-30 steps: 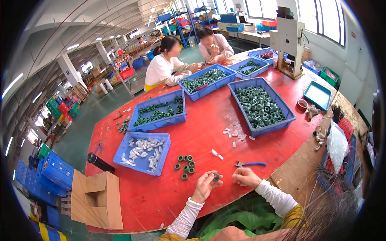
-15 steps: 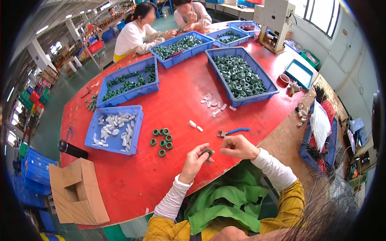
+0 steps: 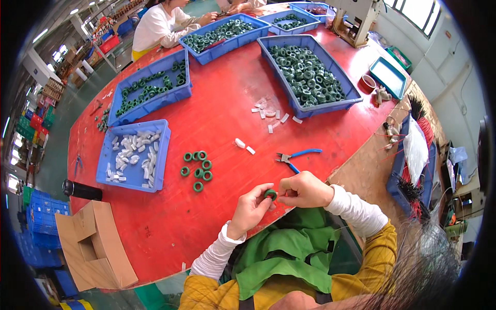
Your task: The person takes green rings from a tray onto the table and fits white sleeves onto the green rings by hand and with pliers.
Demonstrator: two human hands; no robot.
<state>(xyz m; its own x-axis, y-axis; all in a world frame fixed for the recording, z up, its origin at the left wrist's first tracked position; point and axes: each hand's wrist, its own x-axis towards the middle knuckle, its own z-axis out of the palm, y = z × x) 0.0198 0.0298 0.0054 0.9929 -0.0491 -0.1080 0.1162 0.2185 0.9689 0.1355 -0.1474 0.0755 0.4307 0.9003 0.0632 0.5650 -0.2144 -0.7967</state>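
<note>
My left hand [image 3: 249, 211] holds a green ring [image 3: 270, 194] between thumb and fingers, just above the near edge of the red table. Close by on the right is my right hand [image 3: 310, 189], its fingers pinched together beside the ring. Whatever is in that pinch is too small to make out. Beyond the right hand lie blue-handled cutting pliers [image 3: 307, 152], jaws toward the left. Several loose green rings [image 3: 206, 165] form a small group left of my hands. Between these and the pliers rest two white pieces [image 3: 239, 143].
Blue trays hold green rings [image 3: 305, 77], and another blue tray [image 3: 161, 168] holds white pieces. White scraps [image 3: 284, 118] lie near the large tray. A black bottle [image 3: 82, 190] and an opened cardboard box [image 3: 111, 240] are at left. A person [image 3: 160, 23] sits across the table [image 3: 217, 119].
The view has tipped downward, so the table's contents sit higher in it. My right hand has come closer to the ring in my left hand.
</note>
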